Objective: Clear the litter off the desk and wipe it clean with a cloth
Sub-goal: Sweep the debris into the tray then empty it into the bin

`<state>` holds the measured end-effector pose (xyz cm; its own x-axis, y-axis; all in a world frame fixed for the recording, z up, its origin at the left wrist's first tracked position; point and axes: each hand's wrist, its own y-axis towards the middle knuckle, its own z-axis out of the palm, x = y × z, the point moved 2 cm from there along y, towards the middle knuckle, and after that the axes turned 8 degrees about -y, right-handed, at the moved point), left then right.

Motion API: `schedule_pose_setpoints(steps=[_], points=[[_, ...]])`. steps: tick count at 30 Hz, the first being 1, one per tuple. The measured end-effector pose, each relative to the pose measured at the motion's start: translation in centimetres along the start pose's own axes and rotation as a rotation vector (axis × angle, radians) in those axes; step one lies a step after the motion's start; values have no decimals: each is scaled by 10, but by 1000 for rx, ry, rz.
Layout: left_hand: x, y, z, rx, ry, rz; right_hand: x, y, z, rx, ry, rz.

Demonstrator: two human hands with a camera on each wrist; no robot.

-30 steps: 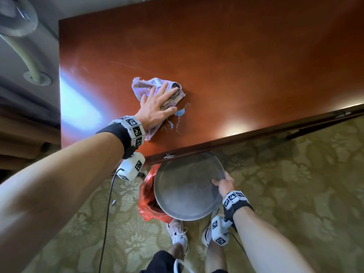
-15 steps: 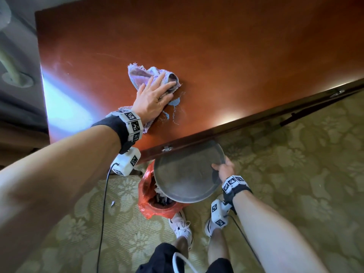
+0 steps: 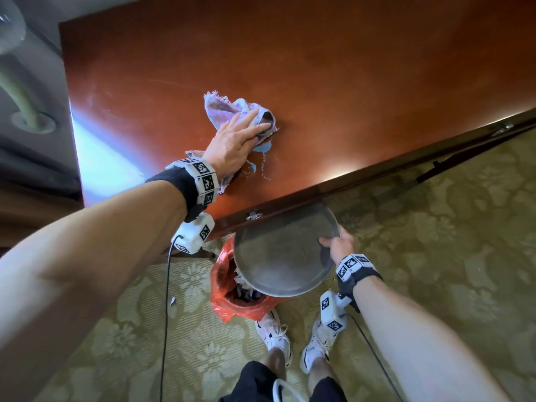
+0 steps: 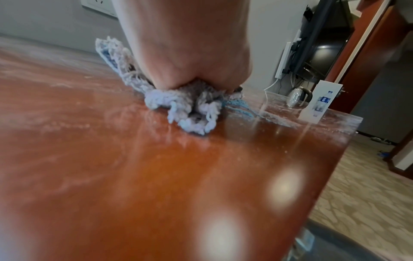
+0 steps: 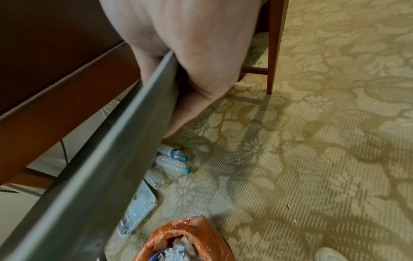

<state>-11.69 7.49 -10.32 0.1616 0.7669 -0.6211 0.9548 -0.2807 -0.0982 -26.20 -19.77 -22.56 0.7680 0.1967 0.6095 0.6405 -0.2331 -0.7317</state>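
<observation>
We had our left hand (image 3: 235,140) flat on the cloth (image 3: 229,111), its fingers (image 3: 252,120) straight and close together, pressing the bunched cloth onto the desk (image 3: 348,68) a little in from the desk's near edge. Our right hand (image 3: 338,245) gripped the rim of the round metal tray (image 3: 278,256), thumb over the lip and the other fingers curled beneath, holding the tray just below the desk's near edge and partly over the red-lined bin (image 3: 232,300), which stood on the carpet under that edge with paper scraps inside.

We judged several risks. Loose blue threads (image 3: 262,163) trailed from the cloth toward the desk's near edge, and they could snag or shed lint on the wet surface. Pale streaks lay on the desk beside the cloth, so a light or hurried pass could smear rather than lift them. Anything swept off the near edge could miss the tray and land on the carpet, since the tray covered only a short stretch of it. The one-handed grip at the rim could let the tray tip.

Compared with a second earlier, our left hand's fingers had closed together from a spread pose and the cloth sat more bunched under the palm. The tray had risen closer beneath the desk's near edge, uncovering more of the bin.
</observation>
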Motion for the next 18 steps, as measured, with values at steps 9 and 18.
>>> schedule_pose_setpoints(steps=[9, 18], points=[[-18, -13, 11, 5, -49, 53, -5, 6, 1, 5, -68, -6], [-28, -24, 22, -19, -50, 40, -7, 8, -3, 19, -71, -14]])
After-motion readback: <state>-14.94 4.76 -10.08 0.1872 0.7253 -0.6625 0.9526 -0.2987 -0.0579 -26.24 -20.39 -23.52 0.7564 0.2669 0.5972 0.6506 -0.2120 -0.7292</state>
